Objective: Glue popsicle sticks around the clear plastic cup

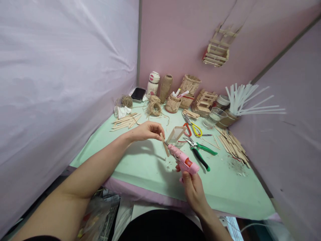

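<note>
A short wooden craft stick (pixel 165 146) is pinched between the fingertips of my left hand (pixel 152 131), held tilted above the table. My right hand (pixel 191 182) is wrapped round the grip of a pink hot glue gun (pixel 183 159). The gun's nozzle points up and left, right at the stick; whether it touches I cannot tell. Just behind the nozzle stands a clear plastic cup (pixel 173 135) with wooden sticks along its rim. Some fingers of my right hand are hidden behind the gun.
Green-handled pliers (pixel 200 150) and red-and-yellow scissors (pixel 192 127) lie right of the cup. Loose craft sticks (pixel 232 145) are at right and more sticks (pixel 125 122) at left. Twine (pixel 153 106), a bottle (pixel 152 85), a phone (pixel 138 94) and white glue sticks (pixel 242 100) line the back.
</note>
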`<state>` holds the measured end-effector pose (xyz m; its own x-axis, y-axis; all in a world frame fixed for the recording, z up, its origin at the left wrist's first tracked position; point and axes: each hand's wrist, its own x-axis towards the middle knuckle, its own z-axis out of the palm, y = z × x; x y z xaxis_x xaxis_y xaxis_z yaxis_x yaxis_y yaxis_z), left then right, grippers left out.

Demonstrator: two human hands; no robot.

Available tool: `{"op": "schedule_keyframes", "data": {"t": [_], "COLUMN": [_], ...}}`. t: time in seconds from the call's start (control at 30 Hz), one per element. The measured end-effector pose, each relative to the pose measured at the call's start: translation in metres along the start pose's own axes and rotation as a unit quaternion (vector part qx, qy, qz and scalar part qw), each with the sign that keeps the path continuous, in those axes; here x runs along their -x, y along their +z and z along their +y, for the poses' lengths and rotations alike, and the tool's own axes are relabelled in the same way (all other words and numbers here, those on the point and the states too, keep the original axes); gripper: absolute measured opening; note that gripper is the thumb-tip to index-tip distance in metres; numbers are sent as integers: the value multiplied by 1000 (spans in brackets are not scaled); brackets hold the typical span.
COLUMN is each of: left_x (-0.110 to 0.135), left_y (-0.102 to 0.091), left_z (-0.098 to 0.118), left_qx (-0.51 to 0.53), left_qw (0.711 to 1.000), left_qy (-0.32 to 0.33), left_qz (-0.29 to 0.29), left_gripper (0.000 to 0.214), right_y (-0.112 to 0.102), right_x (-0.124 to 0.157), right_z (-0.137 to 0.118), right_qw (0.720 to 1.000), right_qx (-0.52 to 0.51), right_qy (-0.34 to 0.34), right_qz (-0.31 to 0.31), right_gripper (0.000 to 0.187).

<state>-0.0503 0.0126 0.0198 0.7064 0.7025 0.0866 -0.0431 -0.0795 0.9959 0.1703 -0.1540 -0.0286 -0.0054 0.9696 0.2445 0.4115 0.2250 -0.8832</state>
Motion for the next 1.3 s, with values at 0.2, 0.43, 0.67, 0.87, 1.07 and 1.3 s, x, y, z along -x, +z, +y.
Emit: {"op": "schedule_keyframes", "data": {"t": [0.2,0.43,0.67,0.87,1.07,1.3], "left_x": [0,0,-1,0,1,2], "left_y": [1,2,2,1,-2,-3], "left_z": [0,2,0,1,5,8], "left_qx": [4,-3,0,-2,-3,-20], "left_qw": [1000,1000,1000,1000,1000,999], "left_qy": [-1,-5,-2,-2,12,15], "left_qz": [-4,-5,-4,-3,15,24], "left_gripper": [28,29,28,27,26,24], "right_y": [0,0,1,0,-1,-1], "right_x": [1,-1,-1,0,1,1], "right_z": [4,-3,-5,-1,0,2], "right_qw": [1000,1000,1000,1000,1000,1000], "right_qx": [10,6,6,9,8,1], "right_qy": [5,4,9,11,10,15], "right_qz": [8,-2,-3,-2,1,-5], "right_gripper": [54,51,52,52,52,50]}}
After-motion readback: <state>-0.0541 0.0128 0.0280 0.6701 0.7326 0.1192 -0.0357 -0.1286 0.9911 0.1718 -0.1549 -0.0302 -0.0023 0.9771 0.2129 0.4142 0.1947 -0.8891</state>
